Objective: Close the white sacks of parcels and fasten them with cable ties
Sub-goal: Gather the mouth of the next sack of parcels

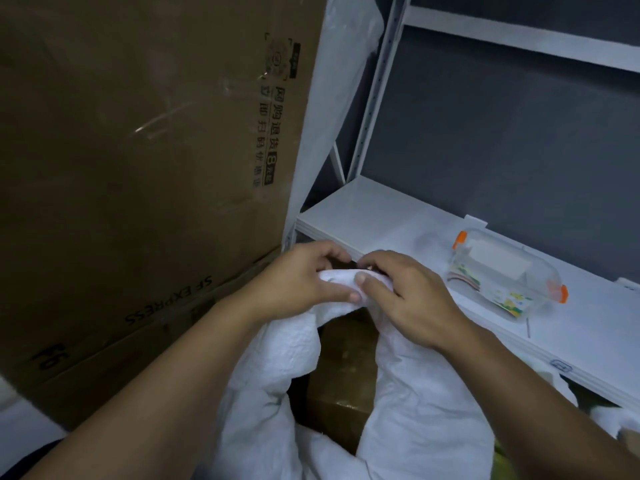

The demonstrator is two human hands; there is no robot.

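Observation:
A white woven sack (pixel 415 417) stands in front of me with a brown cardboard parcel (pixel 343 368) showing through a gap in its cloth. Its top edges are bunched into a white wad (pixel 341 277) at mid-frame. My left hand (pixel 304 278) grips the wad from the left, thumb laid across its front. My right hand (pixel 405 292) pinches it from the right, thumb on the cloth. A small dark piece (pixel 353 265) shows between the fingertips; I cannot tell whether it is a cable tie.
A large SF Express cardboard box (pixel 138 168) fills the left. A white metal shelf (pixel 381 216) runs behind the sack, bearing a clear plastic container (pixel 509 275) with orange clips. More white sacks (pixel 606 417) lie under the shelf at the lower right.

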